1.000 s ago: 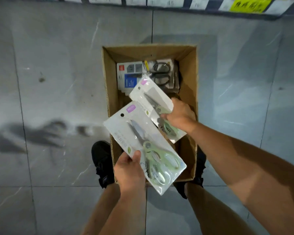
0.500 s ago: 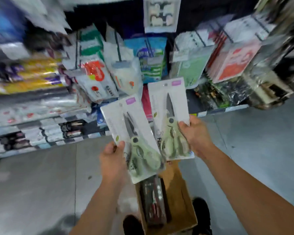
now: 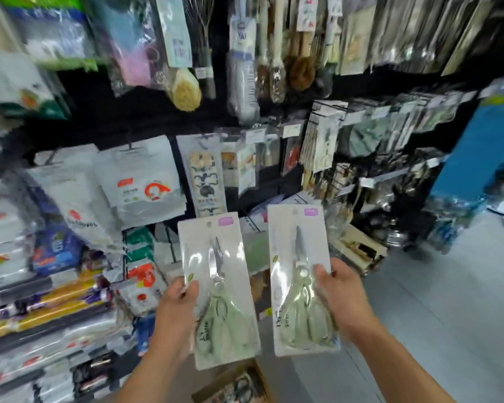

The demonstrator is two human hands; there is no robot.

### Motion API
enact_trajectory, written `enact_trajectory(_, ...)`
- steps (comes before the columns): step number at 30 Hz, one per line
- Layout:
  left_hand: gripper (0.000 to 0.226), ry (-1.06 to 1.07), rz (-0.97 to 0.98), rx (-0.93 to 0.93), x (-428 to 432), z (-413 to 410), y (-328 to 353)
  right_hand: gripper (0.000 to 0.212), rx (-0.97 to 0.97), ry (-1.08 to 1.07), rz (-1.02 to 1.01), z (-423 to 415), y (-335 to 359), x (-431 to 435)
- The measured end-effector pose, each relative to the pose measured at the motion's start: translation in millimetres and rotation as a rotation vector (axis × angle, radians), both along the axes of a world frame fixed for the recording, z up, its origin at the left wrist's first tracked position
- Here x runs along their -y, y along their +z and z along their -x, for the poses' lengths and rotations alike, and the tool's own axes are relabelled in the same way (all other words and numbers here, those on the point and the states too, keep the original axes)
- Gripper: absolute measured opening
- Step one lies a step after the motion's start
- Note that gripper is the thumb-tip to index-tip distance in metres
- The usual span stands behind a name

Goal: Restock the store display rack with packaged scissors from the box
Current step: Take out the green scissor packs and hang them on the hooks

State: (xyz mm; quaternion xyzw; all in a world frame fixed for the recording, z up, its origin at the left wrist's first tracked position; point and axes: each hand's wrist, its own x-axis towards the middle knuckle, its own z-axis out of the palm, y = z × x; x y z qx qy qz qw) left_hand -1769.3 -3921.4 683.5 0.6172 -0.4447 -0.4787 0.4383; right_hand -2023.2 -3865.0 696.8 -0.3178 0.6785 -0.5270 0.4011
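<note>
Background: store display rack (image 3: pixel 157 117) with a dark backing, crowded with hanging packaged housewares.
Left hand (image 3: pixel 176 312): grips the lower left edge of the left scissors pack (image 3: pixel 213 251), thumb on its face.
Right hand (image 3: pixel 344 298): grips the right edge of the right scissors pack (image 3: pixel 298 251).
Pack position: upright, side by side, apart, above the cardboard box (image 3: pixel 224 379).
Procedure: likely hang one pack at a time, top hole onto the peg, face outward.
Caution: the matching peg cannot be identified through the blur.
</note>
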Motion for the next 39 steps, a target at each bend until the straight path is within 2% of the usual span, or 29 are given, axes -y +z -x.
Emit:
enact_trajectory(2,0.025,-0.041,0.013,-0.027,-14,20,17,0.020,-0.019,-0.004,0.042,17,19,-19)
enact_trajectory(10,0.021,-0.044,0.024,-0.039,-80,141,41,0.015,0.025,0.006,0.062,139,21,-84)
enact_trajectory(16,0.016,-0.016,-0.012,-0.111,-128,245,40,0.032,0.000,0.054,0.083,244,29,-133)
enact_trajectory(20,0.016,-0.025,-0.017,-0.153,-136,282,44,0.025,-0.017,-0.003,0.090,292,42,-145)
enact_trajectory(23,0.012,0.009,0.034,-0.147,-133,300,42,0.016,0.015,-0.024,0.086,312,44,-143)
enact_trajectory(30,0.015,0.039,0.077,-0.134,-106,337,39,0.020,0.010,-0.002,0.059,347,34,-117)
enact_trajectory(39,0.017,0.007,0.077,-0.192,19,412,19,0.012,-0.025,0.022,0.046,410,10,-1)
